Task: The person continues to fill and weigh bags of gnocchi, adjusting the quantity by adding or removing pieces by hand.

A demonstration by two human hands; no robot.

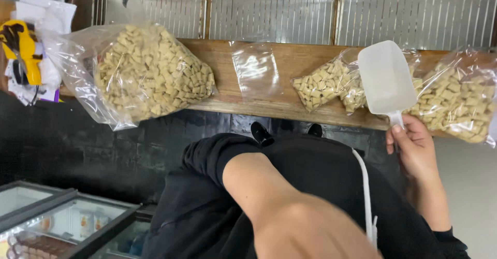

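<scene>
My right hand [414, 147] grips the short handle of a white plastic scoop [385, 77]. The scoop's bowl is raised in front of small clear bags [323, 85] filled with beige square pieces, which lie on a wooden shelf [290, 57]. A fuller bag [455, 103] of the same pieces lies just right of the scoop. An empty flat clear bag [256, 70] rests at the shelf's middle. My left hand [305, 233] is close to the camera at the bottom, blurred and cut off by the frame edge, away from the shelf. Its fingers are hidden.
A large open bag of the beige pieces [147, 72] sits at the shelf's left end. Beside it are a yellow hand tool [23, 44] and white papers [44, 13]. A metal grille [310, 10] backs the shelf. A glass-topped chest freezer [67, 217] stands at lower left.
</scene>
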